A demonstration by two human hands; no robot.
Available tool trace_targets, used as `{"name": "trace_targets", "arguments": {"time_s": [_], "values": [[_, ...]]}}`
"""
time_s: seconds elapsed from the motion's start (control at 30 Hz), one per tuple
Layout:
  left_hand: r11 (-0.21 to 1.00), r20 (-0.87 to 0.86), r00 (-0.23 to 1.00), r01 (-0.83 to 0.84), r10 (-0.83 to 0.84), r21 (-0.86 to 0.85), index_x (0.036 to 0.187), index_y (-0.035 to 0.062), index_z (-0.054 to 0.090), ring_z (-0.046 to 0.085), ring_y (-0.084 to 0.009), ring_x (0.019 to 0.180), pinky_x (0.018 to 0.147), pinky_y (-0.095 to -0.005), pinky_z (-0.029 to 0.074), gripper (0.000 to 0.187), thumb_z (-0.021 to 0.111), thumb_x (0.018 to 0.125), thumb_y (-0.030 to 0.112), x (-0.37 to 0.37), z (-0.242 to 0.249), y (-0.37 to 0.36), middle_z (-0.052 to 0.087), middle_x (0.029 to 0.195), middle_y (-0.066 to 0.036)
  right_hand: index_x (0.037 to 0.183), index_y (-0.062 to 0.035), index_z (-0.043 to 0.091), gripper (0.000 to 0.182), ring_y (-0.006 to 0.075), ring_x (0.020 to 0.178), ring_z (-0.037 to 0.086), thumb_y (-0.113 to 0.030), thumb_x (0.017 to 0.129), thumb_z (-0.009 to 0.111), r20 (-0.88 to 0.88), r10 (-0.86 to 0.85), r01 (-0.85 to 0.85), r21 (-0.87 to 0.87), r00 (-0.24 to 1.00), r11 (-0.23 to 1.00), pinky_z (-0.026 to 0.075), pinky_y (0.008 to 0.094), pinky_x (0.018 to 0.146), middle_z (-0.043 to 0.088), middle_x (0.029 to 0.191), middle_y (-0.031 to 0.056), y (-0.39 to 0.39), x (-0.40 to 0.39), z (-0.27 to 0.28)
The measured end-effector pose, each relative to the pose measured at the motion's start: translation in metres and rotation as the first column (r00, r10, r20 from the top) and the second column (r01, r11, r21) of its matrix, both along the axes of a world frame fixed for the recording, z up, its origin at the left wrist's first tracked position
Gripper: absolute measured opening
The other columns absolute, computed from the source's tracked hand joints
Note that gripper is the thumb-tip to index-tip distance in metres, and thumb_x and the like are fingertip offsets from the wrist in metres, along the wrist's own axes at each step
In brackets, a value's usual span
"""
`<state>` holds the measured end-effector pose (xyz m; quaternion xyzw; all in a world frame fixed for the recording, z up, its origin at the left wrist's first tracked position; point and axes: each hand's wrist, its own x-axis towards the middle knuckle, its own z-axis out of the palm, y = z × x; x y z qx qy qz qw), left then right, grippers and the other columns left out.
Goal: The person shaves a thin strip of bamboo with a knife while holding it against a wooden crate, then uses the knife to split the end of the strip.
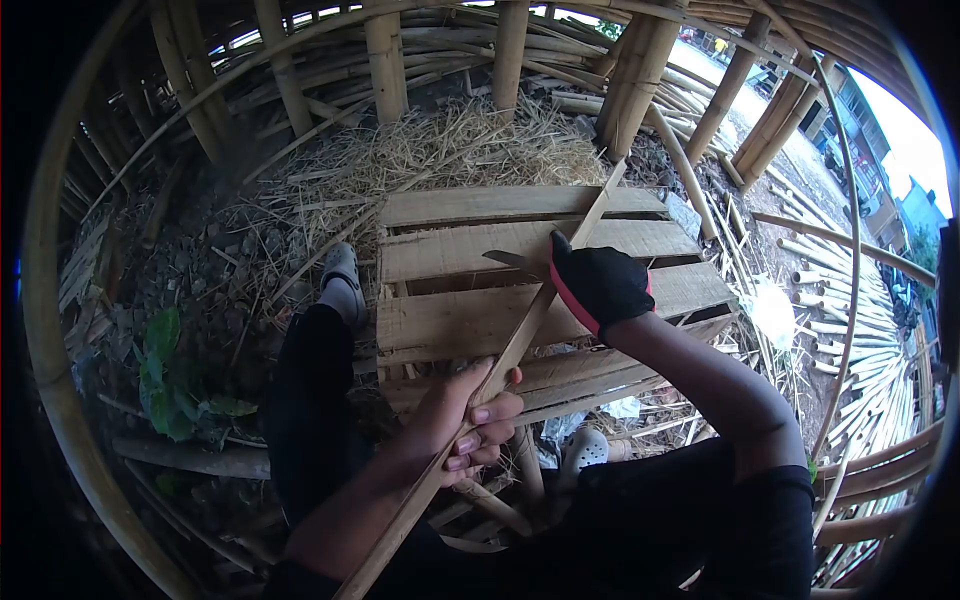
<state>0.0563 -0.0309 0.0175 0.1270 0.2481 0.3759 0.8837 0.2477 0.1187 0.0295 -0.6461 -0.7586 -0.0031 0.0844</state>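
A long split bamboo strip (523,335) runs slantwise from my lap up across a slatted wooden pallet-like bench (440,250). My bare left hand (470,415) is closed round the strip's lower part, close to the near edge of the slats. My right hand (603,290), in a black glove with a pink edge, is closed at the strip farther up. A knife (513,261) sticks out to the left from that hand, its blade crossing the strip. The glove hides the knife's handle.
Dry straw and shavings (450,150) lie behind the bench. Upright bamboo posts (637,80) stand beyond, with stacked poles around them. More cut bamboo poles (870,370) lie at the right. My clog-shod foot (341,266) is left of the bench, near a leafy plant (165,380).
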Motion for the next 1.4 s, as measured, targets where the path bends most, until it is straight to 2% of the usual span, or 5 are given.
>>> {"name": "trace_targets", "arguments": {"time_s": [0.53,0.63,0.77,1.3,1.4], "values": [[0.994,-0.093,0.993,0.082,-0.075,0.072,0.092,0.0138,0.041,0.029,-0.004,0.039,0.032,-0.0172,0.026,0.031,0.033,0.105,0.041,0.006,-0.009,0.007,0.034,0.054,0.007,0.077,-0.0097,0.072,0.066,0.039,0.072,0.068,-0.051,0.103,0.027,-0.003,0.038,-0.038,-0.039,0.999,0.999,0.053,0.0483,0.071,0.069,0.071,0.0177,0.006,0.013,0.002],[0.995,-0.056,0.994,0.094,-0.092,0.031,0.092,0.014,0.041,0.029,-0.0046,0.039,0.033,-0.0177,0.026,0.031,0.033,0.105,0.041,0.006,-0.009,0.006,0.034,0.053,0.007,0.074,-0.0071,0.071,0.068,0.0389,0.069,0.068,-0.05,0.103,0.026,0.038,0.259,-0.262,0.104,0.965,0.96,0.053,0.0494,0.066,0.068,0.071,0.018,-0.023,0.003,0.002],[0.997,-0.047,0.996,0.071,-0.07,0.017,0.092,0.014,0.042,0.028,-0.0046,0.039,0.033,-0.0181,0.025,0.03,0.034,0.104,0.041,0.007,-0.01,0.005,0.034,0.053,0.006,0.085,-0.0095,0.073,0.064,0.038,0.076,0.069,-0.05,0.103,0.026,0.087,0.006,0.0,-0.065,0.996,0.998,0.053,0.0494,0.073,0.07,0.076,0.0175,0.011,0.013,0.009],[0.997,0.033,0.997,0.072,-0.071,-0.014,0.094,0.0149,0.043,0.029,-0.0036,0.041,0.033,-0.0172,0.025,0.028,0.035,0.104,0.039,0.002,-0.01,0.007,0.035,0.056,0.007,0.097,-0.0105,0.07,0.047,0.0355,0.064,0.068,-0.04,0.103,0.034,0.099,0.395,-0.406,0.142,0.913,0.903,0.052,0.0483,0.057,0.066,0.066,0.0142,-0.037,0.004,0.008],[0.997,0.012,0.997,0.072,-0.072,0.002,0.095,0.0145,0.043,0.029,-0.0035,0.041,0.033,-0.017,0.025,0.027,0.035,0.105,0.038,0.0,-0.009,0.007,0.035,0.056,0.007,0.085,-0.0085,0.071,0.058,0.0368,0.065,0.068,-0.045,0.103,0.031,0.038,0.115,-0.113,-0.05,0.993,0.992,0.052,0.0491,0.061,0.067,0.068,0.0161,-0.011,0.008,0.018]]}}
